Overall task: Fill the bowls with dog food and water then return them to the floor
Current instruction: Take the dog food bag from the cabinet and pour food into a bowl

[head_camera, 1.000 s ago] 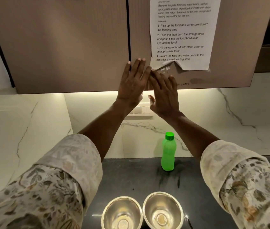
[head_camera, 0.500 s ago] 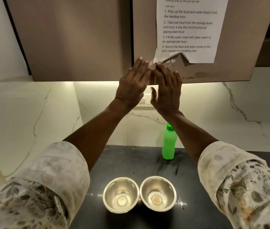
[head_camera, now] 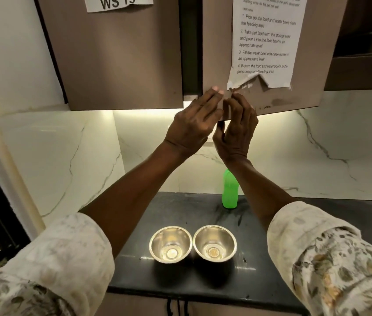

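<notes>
Two empty steel bowls stand side by side on the dark counter (head_camera: 180, 213), the left bowl (head_camera: 165, 238) touching the right bowl (head_camera: 217, 236). Behind them a green bottle (head_camera: 230, 192) stands upright, its top hidden by my right forearm. Both hands are raised at the overhead cabinet. My right hand (head_camera: 235, 126) grips the lower left corner of the right cabinet door (head_camera: 217, 42), which stands slightly ajar. My left hand (head_camera: 194, 124) has straight fingers touching the same edge.
A printed instruction sheet (head_camera: 264, 42) with a torn lower edge is taped on the right door. The left cabinet door (head_camera: 123, 65) is closed and carries a "WS 19" label (head_camera: 119, 2). White marble walls surround the counter; its front edge is near me.
The right cabinet door has swung out a little, showing a dark gap between the doors. My right hand's fingers have curled round its corner. The view has tilted down and drawn closer.
</notes>
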Tool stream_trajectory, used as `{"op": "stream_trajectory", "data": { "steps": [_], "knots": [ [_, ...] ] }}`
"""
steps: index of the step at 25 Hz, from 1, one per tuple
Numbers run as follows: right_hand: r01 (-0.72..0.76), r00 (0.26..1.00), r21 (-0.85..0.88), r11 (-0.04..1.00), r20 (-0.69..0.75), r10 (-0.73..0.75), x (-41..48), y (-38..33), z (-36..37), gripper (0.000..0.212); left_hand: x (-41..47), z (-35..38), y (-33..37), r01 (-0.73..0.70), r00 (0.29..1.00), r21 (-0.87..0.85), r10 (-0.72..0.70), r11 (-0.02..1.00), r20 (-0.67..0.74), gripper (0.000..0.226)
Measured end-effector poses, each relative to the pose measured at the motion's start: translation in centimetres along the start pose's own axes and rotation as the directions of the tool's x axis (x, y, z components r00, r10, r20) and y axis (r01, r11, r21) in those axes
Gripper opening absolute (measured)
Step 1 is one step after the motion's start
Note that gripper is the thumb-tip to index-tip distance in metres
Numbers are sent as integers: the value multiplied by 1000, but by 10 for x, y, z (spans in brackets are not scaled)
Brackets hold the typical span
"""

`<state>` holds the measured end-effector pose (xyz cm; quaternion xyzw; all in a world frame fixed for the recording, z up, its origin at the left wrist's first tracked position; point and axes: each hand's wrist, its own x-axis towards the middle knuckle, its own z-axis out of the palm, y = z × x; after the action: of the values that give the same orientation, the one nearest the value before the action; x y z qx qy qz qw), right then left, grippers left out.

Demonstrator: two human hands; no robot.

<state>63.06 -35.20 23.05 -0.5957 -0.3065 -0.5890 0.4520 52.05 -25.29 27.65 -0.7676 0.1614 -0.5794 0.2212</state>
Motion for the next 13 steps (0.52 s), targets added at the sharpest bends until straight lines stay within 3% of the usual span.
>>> {"op": "stream_trajectory", "data": {
  "steps": [6, 13],
  "knots": [
    [-176, 982, 44, 983, -60, 179, -4, -28, -49, 68, -15, -54, 23, 166, 986, -227, -160, 960, 45, 60],
    [-384, 906, 92, 919, -154, 394, -1, -51, -119, 54, -35, -105, 51, 372, 896, -162, -308, 914, 319, 74]
  ]
}}
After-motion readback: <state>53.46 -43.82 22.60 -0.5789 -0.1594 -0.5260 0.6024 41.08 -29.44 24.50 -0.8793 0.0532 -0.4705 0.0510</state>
